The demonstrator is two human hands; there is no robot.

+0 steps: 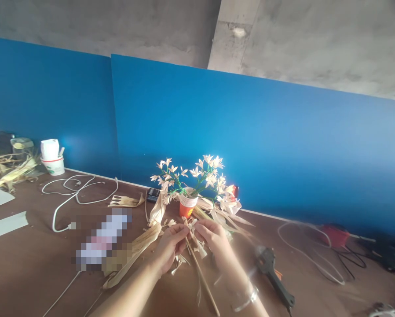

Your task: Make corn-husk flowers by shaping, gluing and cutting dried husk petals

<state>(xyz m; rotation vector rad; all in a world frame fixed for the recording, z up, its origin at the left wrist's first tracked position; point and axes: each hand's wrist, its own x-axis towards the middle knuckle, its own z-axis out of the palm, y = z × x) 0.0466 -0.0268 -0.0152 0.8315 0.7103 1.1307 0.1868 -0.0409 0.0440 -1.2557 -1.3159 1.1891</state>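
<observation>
My left hand (171,247) is closed, fingertips pinched at the upper end of a thin tan stick (202,278) that slants down toward me. Close beside it, my right hand (213,237) has its fingertips pressed together by a pale piece of dried husk (199,247); whether it grips that piece is hard to make out. Just beyond both hands stands an orange and white paper cup (187,207), holding green stems with pale husk flowers (210,176). Small husk scraps (179,263) lie under my hands.
A long dried husk (134,255) and a blurred-out device (105,237) lie left. White cables (75,191) curl behind. On the right rests a black glue gun (274,275); farther right is a red object (336,235). A blue partition (250,141) borders the back of the brown table (35,273).
</observation>
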